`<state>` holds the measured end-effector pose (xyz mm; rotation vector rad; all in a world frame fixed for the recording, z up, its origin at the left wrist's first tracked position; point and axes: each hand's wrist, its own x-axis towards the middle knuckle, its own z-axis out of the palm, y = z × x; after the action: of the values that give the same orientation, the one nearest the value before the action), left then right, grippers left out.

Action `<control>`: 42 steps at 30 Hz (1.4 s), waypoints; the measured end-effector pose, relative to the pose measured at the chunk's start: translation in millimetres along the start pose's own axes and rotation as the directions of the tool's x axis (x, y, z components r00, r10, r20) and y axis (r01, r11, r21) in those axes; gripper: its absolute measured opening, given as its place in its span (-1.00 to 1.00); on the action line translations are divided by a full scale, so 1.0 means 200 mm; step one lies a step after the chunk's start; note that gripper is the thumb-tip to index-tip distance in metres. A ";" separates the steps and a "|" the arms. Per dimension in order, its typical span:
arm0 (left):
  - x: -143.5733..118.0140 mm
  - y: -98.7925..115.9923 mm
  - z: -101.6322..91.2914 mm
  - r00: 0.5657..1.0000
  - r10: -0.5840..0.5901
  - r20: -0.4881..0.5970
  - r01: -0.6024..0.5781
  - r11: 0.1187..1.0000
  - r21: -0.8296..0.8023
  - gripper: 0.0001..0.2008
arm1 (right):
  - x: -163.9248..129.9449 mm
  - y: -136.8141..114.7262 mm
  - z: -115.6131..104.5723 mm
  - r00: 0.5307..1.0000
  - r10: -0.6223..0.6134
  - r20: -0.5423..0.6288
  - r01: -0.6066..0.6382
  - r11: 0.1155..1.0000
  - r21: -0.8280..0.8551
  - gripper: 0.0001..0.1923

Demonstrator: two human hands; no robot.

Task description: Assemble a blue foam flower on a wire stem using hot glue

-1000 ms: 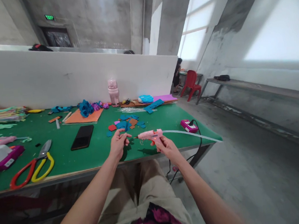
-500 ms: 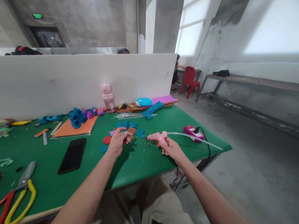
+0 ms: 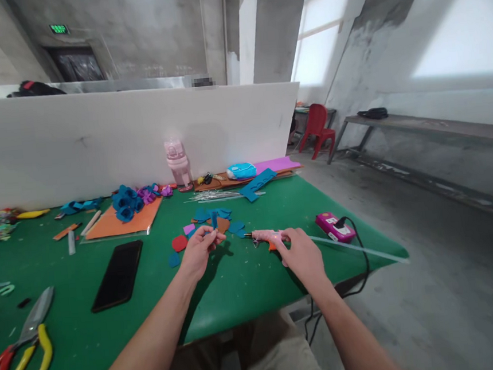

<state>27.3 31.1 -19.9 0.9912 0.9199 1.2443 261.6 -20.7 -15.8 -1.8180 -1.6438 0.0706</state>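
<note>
a green desk [image 3: 238,283] is standing before a white partition in a bare concrete room. the right hand [image 3: 302,255] is gripping the pink glue gun [image 3: 266,238], now lowered nearer the desk than a second ago, nozzle aimed at the small blue felt piece [image 3: 214,219] pinched in the left hand [image 3: 198,252]. felt scraps [image 3: 214,213] are lying just beyond. a green exit sign [image 3: 59,29] is glowing, its writing unreadable

The scene is lit brightly by daylight from the windows [image 3: 318,40] at upper right, which are blown out to white. Soft shadows are cast beneath the hands onto the green table [image 3: 237,278]. Straight lines are bent toward the edges, and corners are slightly smeared.
</note>
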 end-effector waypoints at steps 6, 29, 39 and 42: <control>-0.04 0.02 0.04 0.993 -0.055 0.105 0.065 0.993 -0.100 -0.82 | 0.07 -0.30 0.14 0.988 -0.061 0.139 -0.052 0.720 0.692 -0.70; -0.04 -0.01 0.02 0.963 -0.177 0.203 0.219 0.953 -0.208 -0.82 | 0.10 -0.42 0.46 0.848 -0.080 0.523 -0.524 0.007 0.851 -0.76; -0.04 0.00 0.04 0.979 -0.147 0.142 0.158 0.985 -0.071 -0.78 | 0.10 -0.42 0.43 0.897 -0.018 0.442 -0.427 0.226 0.875 -0.79; -0.04 0.00 0.05 0.990 -0.116 0.077 0.114 0.993 0.024 -0.78 | 0.10 -0.42 0.43 0.927 0.001 0.375 -0.352 0.349 0.868 -0.79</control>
<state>35.1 21.6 -17.1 0.9821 0.9169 1.0945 153.6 33.7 -31.5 -1.0324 -1.1078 1.2285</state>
